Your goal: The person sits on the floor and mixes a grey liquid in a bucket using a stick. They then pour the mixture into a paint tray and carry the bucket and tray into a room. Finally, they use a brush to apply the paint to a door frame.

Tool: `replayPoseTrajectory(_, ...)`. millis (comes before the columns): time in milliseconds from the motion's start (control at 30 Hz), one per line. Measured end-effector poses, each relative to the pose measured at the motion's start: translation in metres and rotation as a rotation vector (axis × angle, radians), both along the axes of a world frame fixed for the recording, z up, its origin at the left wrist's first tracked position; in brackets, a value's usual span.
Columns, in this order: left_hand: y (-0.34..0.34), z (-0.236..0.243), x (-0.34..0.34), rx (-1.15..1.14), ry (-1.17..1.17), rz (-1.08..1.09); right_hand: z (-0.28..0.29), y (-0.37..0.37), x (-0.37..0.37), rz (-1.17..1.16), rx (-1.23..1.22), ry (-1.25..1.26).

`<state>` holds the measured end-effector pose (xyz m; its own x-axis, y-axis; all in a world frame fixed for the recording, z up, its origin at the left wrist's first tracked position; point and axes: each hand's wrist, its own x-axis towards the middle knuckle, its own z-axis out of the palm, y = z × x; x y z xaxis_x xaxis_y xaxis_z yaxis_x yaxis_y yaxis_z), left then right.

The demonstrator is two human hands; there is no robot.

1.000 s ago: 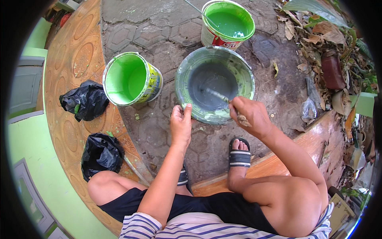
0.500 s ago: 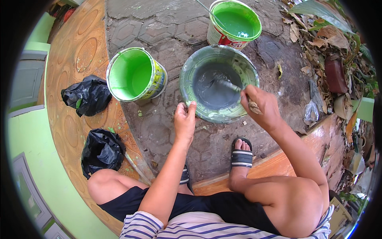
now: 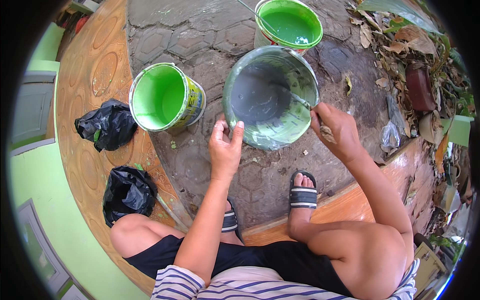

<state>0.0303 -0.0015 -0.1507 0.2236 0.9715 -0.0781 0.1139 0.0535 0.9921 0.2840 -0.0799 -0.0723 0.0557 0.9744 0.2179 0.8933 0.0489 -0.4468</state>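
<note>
My left hand [image 3: 225,150] grips the near-left rim of a dark bucket [image 3: 300,127], which is tilted, with grey liquid pooled toward its left side and pale green smears on its inner wall. My right hand [image 3: 335,130] is closed on a paint-crusted stick [image 3: 301,100] that slants into the bucket at its right side. Left of it stands a pail [image 3: 193,102] with bright green paint inside and a yellow label. Behind, another pail [image 3: 312,17] holds green paint, with a thin rod [image 3: 262,21] leaning in it.
Cracked paving [image 3: 185,175] lies under the buckets. Two black plastic bags [image 3: 105,122] [image 3: 129,194] rest on orange tiles [image 3: 95,55] at left, beside a green wall [image 3: 40,180]. Dry leaves [image 3: 417,42], plants and plastic scraps line the right. My sandalled feet [image 3: 302,190] are below the bucket.
The dark bucket has been tilted and shifted slightly up in the view. My right hand and the stick have moved up and to the right; my left hand stays on the rim.
</note>
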Motion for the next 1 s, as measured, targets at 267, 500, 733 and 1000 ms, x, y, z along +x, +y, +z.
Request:
replayPoseTrajectory(267, 0.003, 0.009, -0.001, -0.029, -0.053, -0.023, 0.0, 0.006, -0.013, -0.063, -0.021, 0.031)
replayPoseTrajectory(500, 0.005, 0.015, 0.003, -0.017, 0.037, -0.033, -0.002, -0.001, -0.024, 0.006, -0.086, 0.13)
replayPoseTrajectory(733, 0.003, 0.017, 0.004, 0.033, 0.142, -0.042, -0.008, -0.004, -0.016, 0.02, -0.096, 0.091)
replayPoseTrajectory(1000, 0.001, 0.022, 0.008, 0.017, 0.108, -0.051, -0.007, -0.004, -0.007, 0.051, -0.148, 0.099)
